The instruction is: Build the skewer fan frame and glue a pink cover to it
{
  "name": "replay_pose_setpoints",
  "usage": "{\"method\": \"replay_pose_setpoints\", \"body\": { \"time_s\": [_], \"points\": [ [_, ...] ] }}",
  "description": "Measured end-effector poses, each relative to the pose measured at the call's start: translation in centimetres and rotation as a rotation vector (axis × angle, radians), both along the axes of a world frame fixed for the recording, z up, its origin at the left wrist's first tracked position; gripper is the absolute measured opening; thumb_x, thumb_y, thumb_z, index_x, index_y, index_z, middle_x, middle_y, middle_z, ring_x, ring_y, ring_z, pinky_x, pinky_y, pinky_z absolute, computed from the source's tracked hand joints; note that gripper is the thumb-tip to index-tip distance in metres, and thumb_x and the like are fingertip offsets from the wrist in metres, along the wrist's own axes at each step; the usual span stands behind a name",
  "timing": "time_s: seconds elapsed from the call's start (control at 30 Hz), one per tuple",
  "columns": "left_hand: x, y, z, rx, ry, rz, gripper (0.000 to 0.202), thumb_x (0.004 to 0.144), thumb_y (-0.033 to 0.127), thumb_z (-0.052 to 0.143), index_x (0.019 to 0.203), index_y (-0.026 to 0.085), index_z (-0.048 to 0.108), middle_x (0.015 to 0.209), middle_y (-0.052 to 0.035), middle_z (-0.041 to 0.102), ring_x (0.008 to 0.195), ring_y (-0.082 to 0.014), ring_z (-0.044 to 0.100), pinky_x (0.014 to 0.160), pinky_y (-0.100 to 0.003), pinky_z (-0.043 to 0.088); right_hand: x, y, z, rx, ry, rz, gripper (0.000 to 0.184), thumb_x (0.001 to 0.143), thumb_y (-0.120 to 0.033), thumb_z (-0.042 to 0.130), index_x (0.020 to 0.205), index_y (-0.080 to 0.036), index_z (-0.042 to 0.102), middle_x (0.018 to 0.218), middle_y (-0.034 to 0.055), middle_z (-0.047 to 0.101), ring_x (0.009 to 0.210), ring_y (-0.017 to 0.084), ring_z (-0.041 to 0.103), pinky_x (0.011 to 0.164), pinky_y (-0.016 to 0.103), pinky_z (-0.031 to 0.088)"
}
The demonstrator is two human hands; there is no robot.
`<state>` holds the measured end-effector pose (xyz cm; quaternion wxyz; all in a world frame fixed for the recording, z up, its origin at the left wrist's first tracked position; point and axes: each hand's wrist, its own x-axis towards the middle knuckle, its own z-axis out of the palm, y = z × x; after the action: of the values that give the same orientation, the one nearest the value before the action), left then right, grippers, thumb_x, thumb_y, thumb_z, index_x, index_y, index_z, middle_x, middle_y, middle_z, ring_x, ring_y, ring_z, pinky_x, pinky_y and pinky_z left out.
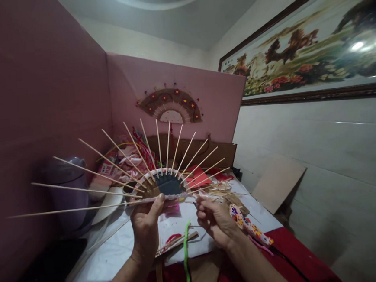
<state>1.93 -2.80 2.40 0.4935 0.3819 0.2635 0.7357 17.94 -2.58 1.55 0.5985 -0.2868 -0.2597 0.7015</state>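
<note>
My left hand (pixel 146 224) grips the lower edge of a half-round fan base (pixel 171 185), thumb on the near side. The base has a dark face, a brownish left part and a pale rim. Thin wooden sticks (pixel 160 147) spread from its curved edge like rays, the lowest left one nearly level. Beside the base's right end, my right hand (pixel 215 220) is closed in a pinch. What lies between those fingertips is too small to make out. Below the hands is a green fuzzy strip (pixel 186 254), with a pink packet (pixel 172 210) under the base.
A finished-looking brown fan with flowers (pixel 168 103) is fixed to the pink board (pixel 216 91). A floral-wrapped glue gun (pixel 251 227) rests at the right. Red paper (pixel 199 175) and craft scraps lie behind; a purple bin (pixel 69 194) stands left. Cardboard (pixel 205 272) sits at the front.
</note>
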Motion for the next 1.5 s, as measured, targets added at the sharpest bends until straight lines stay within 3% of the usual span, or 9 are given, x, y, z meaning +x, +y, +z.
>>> {"method": "replay_pose_setpoints", "body": {
  "time_s": [0.2, 0.37, 0.53, 0.7, 0.97, 1.17, 1.3, 1.4, 1.5],
  "points": [
    [0.2, -0.2, 0.2, 0.001, 0.015, -0.126, 0.012, 0.068, 0.023, 0.067, 0.071, 0.011, 0.064, 0.066, -0.0060, 0.070, 0.063, -0.0224, 0.067, 0.061, -0.033, 0.054, -1.9, -1.6, -0.5, 0.111, -0.132, 0.126, 0.026, 0.059, -0.017, 0.075, 0.082, -0.015, 0.063, 0.067, 0.0000, 0.062, 0.058, 0.009, 0.056, 0.043, 0.015, 0.034],
    [0.4, 0.0, 0.2, -0.057, -0.073, -0.295, 0.011, 0.068, 0.022, 0.068, 0.072, 0.012, 0.063, 0.067, -0.0046, 0.070, 0.063, -0.0195, 0.067, 0.059, -0.029, 0.053, -4.1, -1.6, -0.2, 0.173, -0.081, 0.053, 0.023, 0.061, -0.023, 0.076, 0.081, -0.018, 0.066, 0.075, 0.0003, 0.066, 0.065, 0.010, 0.057, 0.052, 0.018, 0.038],
    [0.5, 0.4, -0.5, -0.070, -0.022, -0.277, 0.015, 0.066, 0.023, 0.069, 0.070, 0.010, 0.065, 0.066, -0.0069, 0.070, 0.062, -0.0184, 0.066, 0.058, -0.027, 0.052, -6.0, 0.0, 0.2, 0.260, -0.066, 0.054, 0.028, 0.064, -0.041, 0.071, 0.072, -0.014, 0.067, 0.067, 0.0041, 0.067, 0.061, 0.014, 0.058, 0.057, 0.025, 0.041],
    [0.4, 0.9, -0.9, -0.039, 0.065, -0.150, 0.021, 0.065, 0.028, 0.070, 0.073, 0.010, 0.066, 0.068, -0.0071, 0.070, 0.065, -0.0180, 0.065, 0.066, -0.030, 0.052, -7.1, 1.2, 0.1, 0.262, -0.040, 0.046, 0.030, 0.064, -0.043, 0.070, 0.076, -0.015, 0.067, 0.065, 0.0046, 0.068, 0.066, 0.019, 0.062, 0.059, 0.030, 0.044],
    [0.7, 0.6, -0.8, 0.003, 0.235, -0.227, 0.029, 0.073, 0.040, 0.060, 0.073, 0.011, 0.061, 0.053, -0.0029, 0.062, 0.042, -0.0116, 0.054, 0.043, -0.023, 0.042, -6.5, 1.2, -0.4, 0.244, -0.018, 0.076, 0.028, 0.069, -0.043, 0.065, 0.070, -0.015, 0.064, 0.063, 0.0029, 0.066, 0.050, 0.013, 0.056, 0.046, 0.025, 0.042],
    [0.8, 0.9, -1.5, -0.047, 0.308, -0.251, 0.022, 0.066, 0.032, 0.068, 0.073, 0.012, 0.062, 0.047, 0.0020, 0.055, 0.036, -0.0050, 0.040, 0.035, -0.017, 0.022, -6.1, 1.5, -0.4, 0.295, 0.033, -0.178, 0.021, 0.065, -0.027, 0.072, 0.082, -0.021, 0.061, 0.078, -0.0009, 0.068, 0.068, 0.014, 0.062, 0.055, 0.024, 0.048],
    [0.7, 0.7, -1.7, -0.078, 0.352, -0.336, 0.021, 0.068, 0.032, 0.067, 0.064, 0.013, 0.060, 0.040, 0.0042, 0.049, 0.033, -0.0028, 0.032, 0.035, -0.016, 0.016, -5.5, 1.8, 0.0, 0.284, 0.050, -0.238, 0.018, 0.063, -0.021, 0.073, 0.077, -0.019, 0.062, 0.069, -0.0023, 0.068, 0.068, 0.013, 0.063, 0.061, 0.023, 0.048],
    [0.8, 0.6, -1.8, -0.094, 0.371, -0.368, 0.022, 0.067, 0.033, 0.067, 0.062, 0.013, 0.058, 0.041, 0.0041, 0.050, 0.033, -0.0033, 0.033, 0.034, -0.016, 0.019, -4.7, 2.1, 0.2, 0.207, 0.057, -0.204, 0.013, 0.065, -0.024, 0.071, 0.068, -0.016, 0.062, 0.061, -0.0012, 0.068, 0.058, 0.011, 0.061, 0.054, 0.020, 0.046],
    [0.8, 0.8, -1.9, -0.136, 0.379, -0.325, 0.023, 0.064, 0.033, 0.070, 0.062, 0.013, 0.059, 0.049, 0.0011, 0.055, 0.041, -0.0083, 0.046, 0.038, -0.019, 0.036, -4.1, 2.4, 0.1, 0.224, 0.077, -0.163, 0.013, 0.065, -0.025, 0.071, 0.068, -0.016, 0.062, 0.058, -0.0010, 0.067, 0.053, 0.010, 0.060, 0.050, 0.020, 0.044]
  ]
}}
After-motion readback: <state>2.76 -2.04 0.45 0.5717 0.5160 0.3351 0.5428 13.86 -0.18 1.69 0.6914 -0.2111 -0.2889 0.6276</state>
